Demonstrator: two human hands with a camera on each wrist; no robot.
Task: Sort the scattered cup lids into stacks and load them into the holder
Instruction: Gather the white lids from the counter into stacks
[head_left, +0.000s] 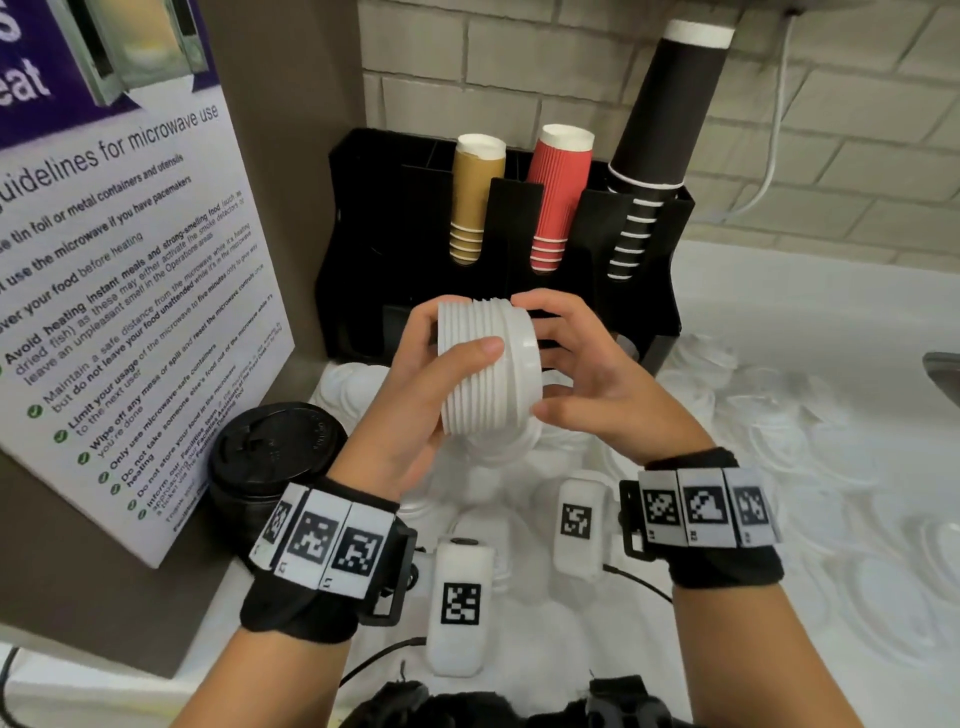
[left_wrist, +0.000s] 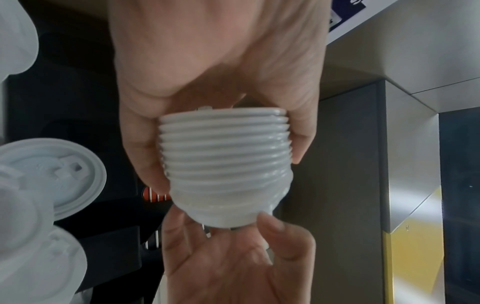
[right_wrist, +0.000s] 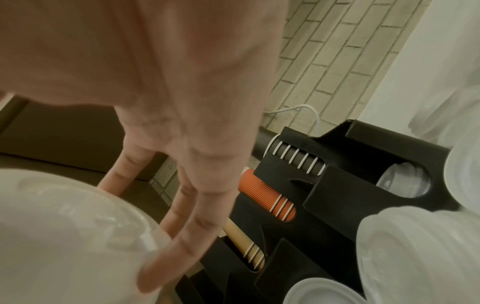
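White lid stack held sideways in both hands, in front of the holder

The left hand (head_left: 415, 384) wraps thumb and fingers round the stack of lids (head_left: 488, 366); the right hand (head_left: 582, 374), fingers nearly straight, presses its end, just before the black holder (head_left: 363, 218). Likely light, thin, slippery plastic: grip round the rims and keep end pressure so the stack doesn't fan apart.

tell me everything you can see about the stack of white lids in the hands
The stack of white lids is about a dozen nested plastic lids with ridged rims. It is held on its side in the air in front of the black holder. The left hand grips its rims, thumb across them; the right hand touches its right-hand end with its fingertips.
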